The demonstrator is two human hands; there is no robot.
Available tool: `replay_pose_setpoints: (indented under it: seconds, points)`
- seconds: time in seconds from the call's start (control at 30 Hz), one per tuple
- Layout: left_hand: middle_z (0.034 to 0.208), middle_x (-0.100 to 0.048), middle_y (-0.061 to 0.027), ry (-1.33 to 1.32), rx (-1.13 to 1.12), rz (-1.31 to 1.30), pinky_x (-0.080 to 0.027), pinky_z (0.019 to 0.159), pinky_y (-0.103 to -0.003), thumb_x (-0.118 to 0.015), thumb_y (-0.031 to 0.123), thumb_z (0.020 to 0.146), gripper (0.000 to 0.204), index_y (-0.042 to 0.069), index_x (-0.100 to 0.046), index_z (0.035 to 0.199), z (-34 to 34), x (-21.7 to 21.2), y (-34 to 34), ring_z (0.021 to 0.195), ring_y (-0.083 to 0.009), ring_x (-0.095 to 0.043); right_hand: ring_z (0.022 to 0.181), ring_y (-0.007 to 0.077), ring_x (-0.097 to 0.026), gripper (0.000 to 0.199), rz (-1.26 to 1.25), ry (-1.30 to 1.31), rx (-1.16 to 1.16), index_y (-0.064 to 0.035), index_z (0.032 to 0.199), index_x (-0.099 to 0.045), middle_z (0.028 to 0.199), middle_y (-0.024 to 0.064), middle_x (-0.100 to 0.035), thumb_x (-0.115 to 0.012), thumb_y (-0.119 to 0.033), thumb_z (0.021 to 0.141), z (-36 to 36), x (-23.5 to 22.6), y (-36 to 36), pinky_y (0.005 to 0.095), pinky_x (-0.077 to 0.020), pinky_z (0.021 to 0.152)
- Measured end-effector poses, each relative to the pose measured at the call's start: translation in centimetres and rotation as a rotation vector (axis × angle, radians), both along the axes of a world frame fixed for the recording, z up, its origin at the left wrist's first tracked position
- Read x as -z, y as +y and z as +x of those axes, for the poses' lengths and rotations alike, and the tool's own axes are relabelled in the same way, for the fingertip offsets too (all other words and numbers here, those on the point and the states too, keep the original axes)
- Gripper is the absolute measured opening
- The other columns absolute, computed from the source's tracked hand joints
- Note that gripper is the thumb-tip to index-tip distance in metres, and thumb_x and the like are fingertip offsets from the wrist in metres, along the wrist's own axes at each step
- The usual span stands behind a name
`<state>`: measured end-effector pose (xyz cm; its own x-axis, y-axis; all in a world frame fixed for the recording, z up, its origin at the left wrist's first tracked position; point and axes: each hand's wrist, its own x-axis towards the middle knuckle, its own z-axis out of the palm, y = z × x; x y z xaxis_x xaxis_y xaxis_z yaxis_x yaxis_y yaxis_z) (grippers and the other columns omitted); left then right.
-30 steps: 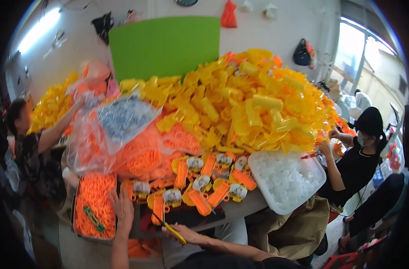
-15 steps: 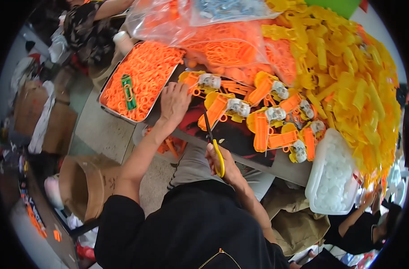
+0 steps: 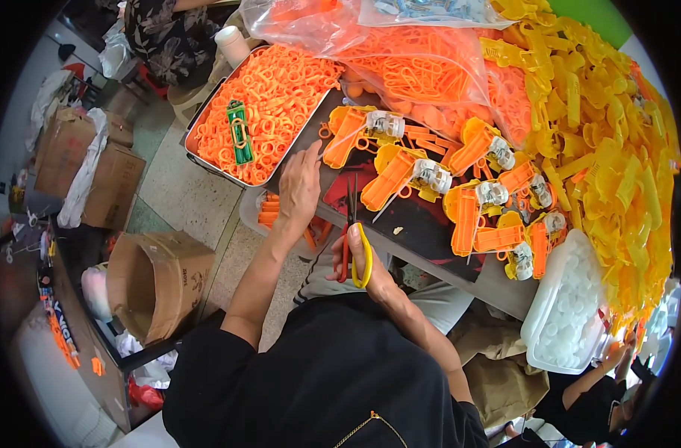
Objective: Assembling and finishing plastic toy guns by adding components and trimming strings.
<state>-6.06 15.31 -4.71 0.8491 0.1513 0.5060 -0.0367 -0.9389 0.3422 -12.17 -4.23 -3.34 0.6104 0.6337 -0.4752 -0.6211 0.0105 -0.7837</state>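
Right hand gripping dark-bladed scissors with yellow and red handles, at the near edge of the grey tabletop; left hand empty, fingers extended, just beside the metal-rimmed tray of orange plastic rings. Since half a second earlier, the red handle has come into view; blades stand apart from the orange-and-yellow plastic assemblies, so no cutting appears under way.

ok so half a second ago my scissors overlapped an orange-and-yellow piece, now my right hand has them left of it, red loop showing too, and since a second ago my view's tipped down, bringing in an open cardboard box
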Motion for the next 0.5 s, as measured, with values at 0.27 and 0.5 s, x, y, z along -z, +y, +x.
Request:
replay_pose_setpoints:
  seconds: [0.27,0.5]
  points:
    - [0.077,-0.068,-0.0118,0.087,0.071,-0.522,-0.054,0.064,-0.04,-0.07,0.009,0.088,0.011,0.002,-0.065,0.094,-2.7,-0.8,-3.0,0.069,-0.0317,-0.067,0.061,0.0182,-0.059,0.079,-0.153,-0.151,0.03,0.0025,0.103,-0.054,0.079,0.0106,-0.054,-0.036,-0.075,0.096,-0.7,2.1,2.1,0.0357,-0.0583,0.058]
    - [0.076,-0.07,-0.0103,0.045,0.061,-0.621,-0.052,0.057,-0.029,-0.068,0.005,0.092,0.009,-0.002,-0.067,0.098,-3.0,0.0,-2.7,0.062,-0.0155,-0.065,0.056,0.0169,-0.058,0.075,-0.153,-0.193,0.018,0.0011,0.098,-0.053,0.072,0.0084,-0.053,-0.035,-0.072,0.098,0.0,1.9,3.2,0.033,-0.0562,0.05]
